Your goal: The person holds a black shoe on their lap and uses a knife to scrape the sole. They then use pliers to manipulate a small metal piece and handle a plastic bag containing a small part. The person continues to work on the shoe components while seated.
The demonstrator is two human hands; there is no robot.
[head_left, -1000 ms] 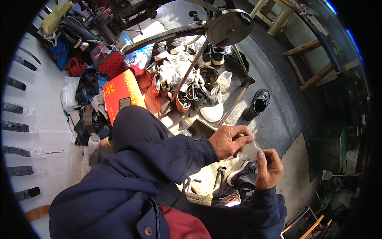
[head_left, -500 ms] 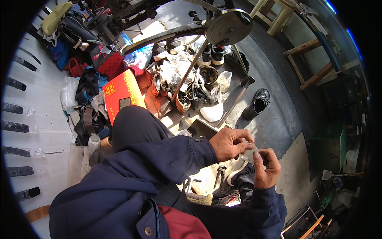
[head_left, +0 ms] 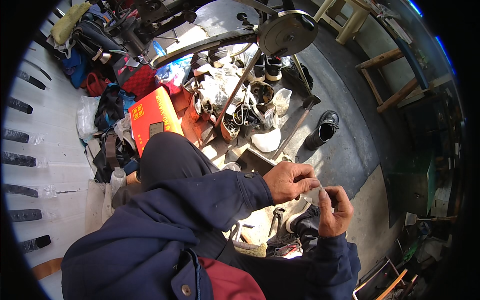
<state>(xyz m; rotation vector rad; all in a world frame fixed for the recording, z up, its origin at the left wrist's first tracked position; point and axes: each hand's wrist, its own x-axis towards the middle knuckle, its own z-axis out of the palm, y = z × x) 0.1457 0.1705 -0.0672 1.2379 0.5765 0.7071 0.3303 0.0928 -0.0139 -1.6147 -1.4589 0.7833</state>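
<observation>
My left hand [head_left: 289, 182] and my right hand [head_left: 335, 212] almost meet above my lap, thumbs and fingers pinched together. Between their fingertips is a small, thin, pale piece [head_left: 313, 195], partly see-through. Whether it is paper or plastic film I cannot make out, and its edges are partly behind my fingers. Below my hands, metal pincers [head_left: 276, 220] lie near my shoe [head_left: 300, 218]. Beyond my left hand is a dark open tray [head_left: 255, 163], with a white rounded thing [head_left: 266, 141] past it.
A hand-cranked machine with a round wheel [head_left: 288, 33] stands ahead. Shoes and plastic bags [head_left: 220, 90] crowd its base. A red box [head_left: 157, 117] sits beside my left knee, and a black shoe [head_left: 322, 131] stands on the floor. A wooden stool [head_left: 387, 80] is at the far right.
The pale piece has turned and now shows a broader face below my fingertips, where before only a thin edge showed. My hands have barely shifted.
</observation>
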